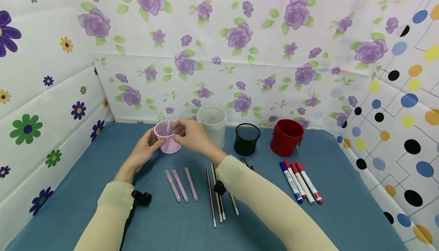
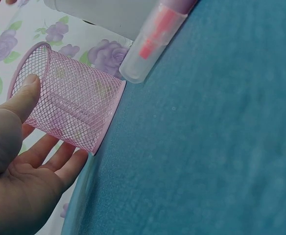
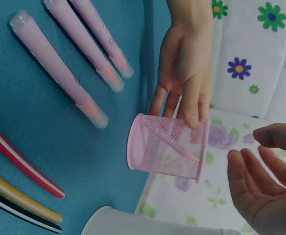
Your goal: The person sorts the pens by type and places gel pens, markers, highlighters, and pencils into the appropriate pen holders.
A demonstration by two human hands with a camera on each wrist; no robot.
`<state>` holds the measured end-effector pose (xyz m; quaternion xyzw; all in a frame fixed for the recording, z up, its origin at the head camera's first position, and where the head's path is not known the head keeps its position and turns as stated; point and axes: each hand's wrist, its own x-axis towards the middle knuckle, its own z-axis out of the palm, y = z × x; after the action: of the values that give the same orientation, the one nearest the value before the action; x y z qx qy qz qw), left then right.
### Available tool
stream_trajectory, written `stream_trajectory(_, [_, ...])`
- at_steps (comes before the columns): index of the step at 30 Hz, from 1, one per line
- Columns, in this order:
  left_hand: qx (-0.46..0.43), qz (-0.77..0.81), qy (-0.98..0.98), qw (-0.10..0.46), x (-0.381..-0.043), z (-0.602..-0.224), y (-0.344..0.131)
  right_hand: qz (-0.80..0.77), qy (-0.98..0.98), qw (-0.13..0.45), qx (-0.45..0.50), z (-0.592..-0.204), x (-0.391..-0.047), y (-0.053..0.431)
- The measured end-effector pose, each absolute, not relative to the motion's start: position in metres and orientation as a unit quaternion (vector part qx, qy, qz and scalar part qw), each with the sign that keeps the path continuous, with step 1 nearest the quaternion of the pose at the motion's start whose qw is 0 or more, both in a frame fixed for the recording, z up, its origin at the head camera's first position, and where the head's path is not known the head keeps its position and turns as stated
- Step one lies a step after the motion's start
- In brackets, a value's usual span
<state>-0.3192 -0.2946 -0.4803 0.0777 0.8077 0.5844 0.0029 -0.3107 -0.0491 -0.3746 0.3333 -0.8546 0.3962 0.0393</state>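
A pink mesh pen cup (image 1: 170, 147) stands upright on the blue cloth at the back left. My left hand (image 1: 141, 151) holds its side, thumb near the rim and fingers along the mesh. Through the mesh, a pink highlighter (image 3: 180, 148) shows leaning inside the cup. My right hand (image 1: 193, 135) is beside the cup's rim; in the right wrist view its fingers are loosely bent, apart from the cup, with nothing between them. Three more pink highlighters (image 1: 180, 185) with clear caps lie in front of the cup.
Right of the pink cup stand a white bin (image 1: 216, 136), a black mesh cup (image 1: 245, 145) and a red cup (image 1: 286, 140). Several pencils (image 1: 210, 195) lie mid-table, partly under my right forearm, near dark pens (image 1: 244, 162). Several blue and red markers (image 1: 302, 182) lie at right.
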Motion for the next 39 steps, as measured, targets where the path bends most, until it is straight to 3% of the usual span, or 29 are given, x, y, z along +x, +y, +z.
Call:
stream_trajectory(9, [0.076, 0.575, 0.814, -0.002, -0.321, -0.484, -0.294, 0.359, -0.868, 0.044, 0.34, -0.383, -0.284, -0.035])
stream_trajectory(21, [0.083, 0.572, 0.816, 0.0, -0.321, -0.485, -0.295, 0.286, -0.896, 0.007, 0.341, -0.402, -0.247, -0.039])
stream_trajectory(39, [0.088, 0.57, 0.817, -0.006, -0.319, -0.483, -0.294, 0.203, -0.924, -0.068, 0.315, -0.436, -0.229, -0.056])
